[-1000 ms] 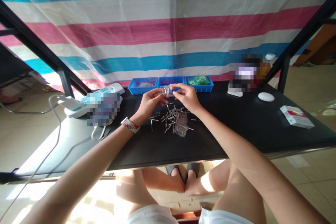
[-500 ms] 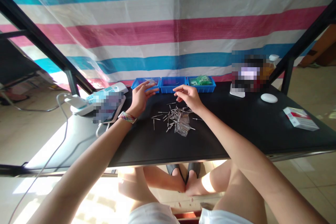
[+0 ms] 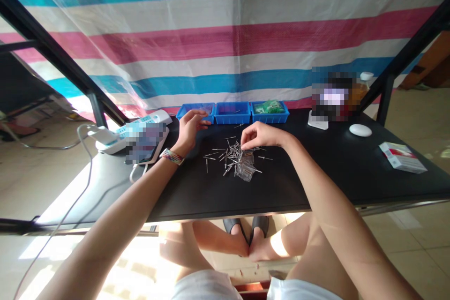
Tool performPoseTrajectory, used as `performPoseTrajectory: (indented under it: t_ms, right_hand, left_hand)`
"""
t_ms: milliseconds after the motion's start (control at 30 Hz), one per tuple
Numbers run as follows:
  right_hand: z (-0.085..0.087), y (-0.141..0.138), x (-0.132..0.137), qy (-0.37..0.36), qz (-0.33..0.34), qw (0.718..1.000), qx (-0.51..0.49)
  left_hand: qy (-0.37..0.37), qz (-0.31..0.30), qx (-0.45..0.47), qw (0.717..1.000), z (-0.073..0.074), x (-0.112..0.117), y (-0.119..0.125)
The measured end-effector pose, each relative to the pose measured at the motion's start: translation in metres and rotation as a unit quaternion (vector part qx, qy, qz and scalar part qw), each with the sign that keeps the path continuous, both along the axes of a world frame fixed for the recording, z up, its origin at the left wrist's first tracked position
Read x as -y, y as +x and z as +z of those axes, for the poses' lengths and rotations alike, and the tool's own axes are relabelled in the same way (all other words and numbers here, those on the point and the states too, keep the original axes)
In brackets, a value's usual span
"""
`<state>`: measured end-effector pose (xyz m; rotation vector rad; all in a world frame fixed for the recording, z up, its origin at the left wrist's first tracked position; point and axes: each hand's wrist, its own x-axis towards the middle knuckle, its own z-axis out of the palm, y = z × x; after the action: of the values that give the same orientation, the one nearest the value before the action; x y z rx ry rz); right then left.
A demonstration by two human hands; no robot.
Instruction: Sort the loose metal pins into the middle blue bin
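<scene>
A loose pile of silver blind rivets (image 3: 230, 155) lies mid-table, with small clear plastic bags (image 3: 245, 168) at its near right side. My right hand (image 3: 262, 135) bends over the top of the pile, thumb and forefinger pinched on a rivet whose body is mostly hidden. Fingers apart and with nothing in them, my left hand (image 3: 191, 127) hovers just in front of the left blue bin (image 3: 181, 111). A single rivet (image 3: 239, 125) lies before the middle blue bin (image 3: 225, 118), which has a few thin pieces inside.
Green pieces in clear bags fill the right blue bin (image 3: 277, 118). A power strip (image 3: 154, 119) and a blurred phone stand left. To the right are a white stand (image 3: 318, 121), a white oval object (image 3: 360, 130), a small box (image 3: 402, 157) and a bottle (image 3: 365, 82).
My right hand has come down and nearer from in front of the middle bin to the pile, its fingers closing. The rivet before that bin now shows. My left hand has barely moved.
</scene>
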<state>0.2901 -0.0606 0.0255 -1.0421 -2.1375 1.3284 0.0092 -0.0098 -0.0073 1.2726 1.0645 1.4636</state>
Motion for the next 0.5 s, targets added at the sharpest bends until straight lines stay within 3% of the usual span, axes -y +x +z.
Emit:
performPoseTrajectory:
  t_ms: [167,500]
  right_hand:
    - [0.009,0.011,0.009,0.01,0.003,0.988,0.156]
    - [0.02,-0.014,0.033,0.115,-0.027,0.935,0.335]
  left_hand:
    - [0.034,-0.047,-0.086,0.995,0.007,0.016,0.011]
    - [0.05,-0.093,-0.108,0.989,0.007,0.021,0.016]
